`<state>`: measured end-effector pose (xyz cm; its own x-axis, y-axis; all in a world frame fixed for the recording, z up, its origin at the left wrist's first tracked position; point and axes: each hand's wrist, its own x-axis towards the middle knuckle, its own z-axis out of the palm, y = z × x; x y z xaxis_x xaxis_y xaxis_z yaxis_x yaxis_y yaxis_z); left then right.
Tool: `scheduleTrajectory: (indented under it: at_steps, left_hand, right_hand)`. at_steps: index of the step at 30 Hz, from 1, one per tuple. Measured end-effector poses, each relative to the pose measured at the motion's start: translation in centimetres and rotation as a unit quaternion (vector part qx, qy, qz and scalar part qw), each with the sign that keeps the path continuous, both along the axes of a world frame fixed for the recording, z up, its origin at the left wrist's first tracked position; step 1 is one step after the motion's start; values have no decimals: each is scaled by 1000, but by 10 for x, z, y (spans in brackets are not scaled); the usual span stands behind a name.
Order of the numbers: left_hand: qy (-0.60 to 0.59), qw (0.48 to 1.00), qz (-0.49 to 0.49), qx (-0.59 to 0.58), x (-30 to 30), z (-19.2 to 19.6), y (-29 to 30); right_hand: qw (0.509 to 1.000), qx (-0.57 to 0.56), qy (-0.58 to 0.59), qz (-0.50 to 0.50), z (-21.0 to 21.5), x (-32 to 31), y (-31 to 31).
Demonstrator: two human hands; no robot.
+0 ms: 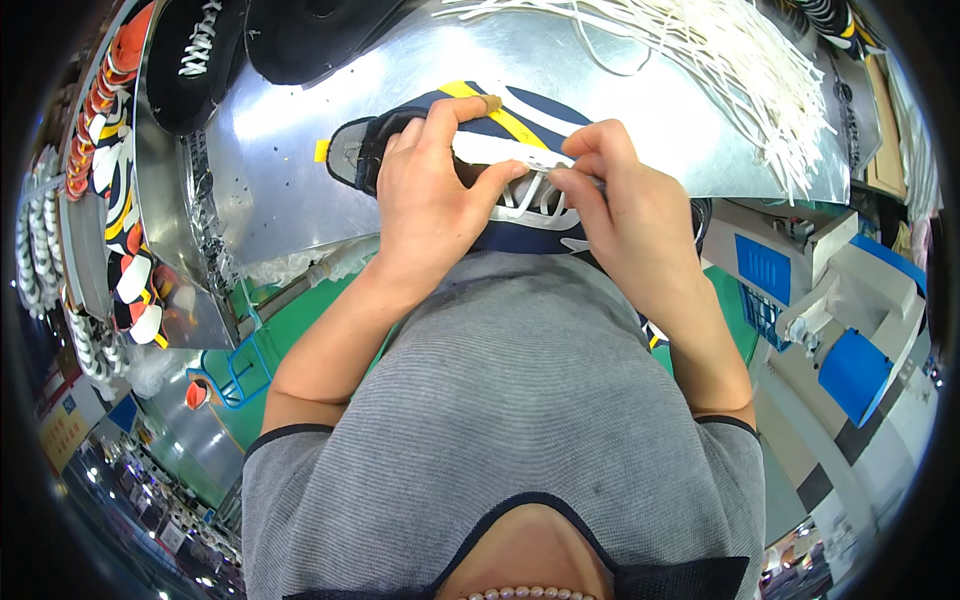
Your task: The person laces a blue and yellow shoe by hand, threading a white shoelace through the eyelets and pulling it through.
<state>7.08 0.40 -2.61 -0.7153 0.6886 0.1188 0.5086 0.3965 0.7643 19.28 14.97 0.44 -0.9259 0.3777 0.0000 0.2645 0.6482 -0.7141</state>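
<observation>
- Shiny sheet-metal table [300,170] fills the top of the view, bright with glare, and past its near edge the green floor [300,320] of a busy workshop shows, with a white and blue machine [850,330] off to the right.
- Over on the left, a curved rack [110,190] carries a long row of orange, white and black shoes, packed side by side.
- Two black shoes [200,60] sit at the far left corner of the table, one with white lacing showing.
- Top right, a big loose heap of white laces [720,60] spills across the metal, well apart from the hands.
- Now the main item: a navy shoe [500,150] with white and yellow stripes lies on the table's near edge, right against the person's grey shirt.
- It looks light, with a soft, bendy upper that will give under a squeeze, so a hold around the body near the collar suits it best.
- Left hand [430,190] is wrapped over the shoe's upper, fingers curled across the top, thumb pressing near the eyelets.
- Right hand [610,190] is pinched closed on a white lace [535,190] at the eyelets; that lace is thin, limp and probably slippery, so a fingertip pinch close to its end works best.
</observation>
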Motion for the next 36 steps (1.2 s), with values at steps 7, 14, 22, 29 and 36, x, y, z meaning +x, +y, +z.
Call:
scheduleTrajectory:
  at_steps: [7, 14, 22, 29, 36]
  left_hand:
    - [11, 1000, -8, -1, 8, 1, 3]
    - [-103, 994, -11, 27, -3, 3, 5]
    - [-265, 959, 41, 91, -15, 10, 21]
    - [-394, 908, 9, 144, -37, 18, 4]
    - [226, 955, -141, -131, -8, 56, -17]
  right_hand:
    - [997, 72, -23, 2, -15, -15, -5]
    - [991, 116, 42, 47, -25, -33, 2]
    - [997, 0, -20, -78, -10, 6, 30]
    - [990, 21, 122, -64, -47, -6, 35]
    - [981, 137, 133, 33, -49, -28, 41]
